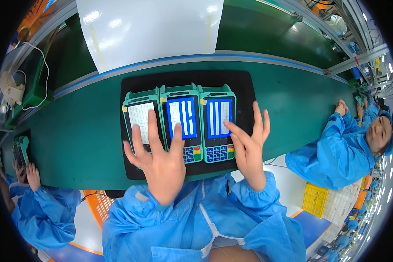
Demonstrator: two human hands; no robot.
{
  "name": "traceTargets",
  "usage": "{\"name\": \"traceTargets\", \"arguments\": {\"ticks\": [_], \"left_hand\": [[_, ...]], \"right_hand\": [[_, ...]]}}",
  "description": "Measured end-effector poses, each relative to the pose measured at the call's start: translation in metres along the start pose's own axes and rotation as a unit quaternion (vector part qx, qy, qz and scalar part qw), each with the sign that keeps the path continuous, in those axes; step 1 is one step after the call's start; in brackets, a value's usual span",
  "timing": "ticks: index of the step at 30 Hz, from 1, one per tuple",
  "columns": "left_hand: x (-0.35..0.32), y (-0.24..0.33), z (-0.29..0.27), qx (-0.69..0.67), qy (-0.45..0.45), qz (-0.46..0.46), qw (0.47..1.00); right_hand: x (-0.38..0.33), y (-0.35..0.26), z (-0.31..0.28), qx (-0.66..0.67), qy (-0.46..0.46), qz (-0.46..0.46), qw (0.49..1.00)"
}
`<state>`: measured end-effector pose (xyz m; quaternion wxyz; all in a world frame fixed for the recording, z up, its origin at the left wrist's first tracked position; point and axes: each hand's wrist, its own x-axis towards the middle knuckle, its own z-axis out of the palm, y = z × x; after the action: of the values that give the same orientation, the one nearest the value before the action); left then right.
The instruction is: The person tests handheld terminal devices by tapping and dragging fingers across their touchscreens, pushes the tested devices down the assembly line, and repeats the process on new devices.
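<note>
Three green handheld payment terminals lie side by side, face up, on a black mat (pixel 245 89). The left terminal (pixel 137 114) shows a white grid on its screen. Blue and white blocks fill the screens of the middle terminal (pixel 186 108) and the right terminal (pixel 217 114). My left hand (pixel 163 170) is spread over the left and middle terminals, hiding the left keypad and part of the middle one; fingertips lie at both screens. My right hand (pixel 250 153) has its fingers stretched out, the index fingertip at the right terminal's screen. Neither hand holds anything.
The mat rests on a green workbench (pixel 91 126). A white sheet (pixel 153 35) hangs behind it. One person in blue (pixel 327 153) sits at the right, another (pixel 48 214) at the left beside another terminal (pixel 20 148). An orange basket (pixel 98 205) and yellow crate (pixel 315 198) stand below the bench.
</note>
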<state>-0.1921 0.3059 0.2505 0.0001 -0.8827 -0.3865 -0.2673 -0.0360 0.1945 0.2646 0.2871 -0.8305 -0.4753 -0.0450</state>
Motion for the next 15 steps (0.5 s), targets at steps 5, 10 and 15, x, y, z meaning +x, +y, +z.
{"name": "traceTargets", "arguments": {"ticks": [5, 10, 15], "left_hand": [[0.037, -0.005, 0.014, -0.013, 0.039, -0.004, 0.999], [0.026, -0.008, 0.009, -0.005, 0.013, 0.000, 1.000], [-0.023, -0.006, -0.001, -0.009, -0.016, 0.007, 1.000]], "right_hand": [[0.037, -0.001, 0.008, -0.007, 0.033, -0.011, 0.999], [0.021, 0.000, 0.005, 0.005, 0.013, -0.020, 1.000], [-0.020, 0.001, -0.005, -0.003, -0.039, -0.012, 0.999]]}}
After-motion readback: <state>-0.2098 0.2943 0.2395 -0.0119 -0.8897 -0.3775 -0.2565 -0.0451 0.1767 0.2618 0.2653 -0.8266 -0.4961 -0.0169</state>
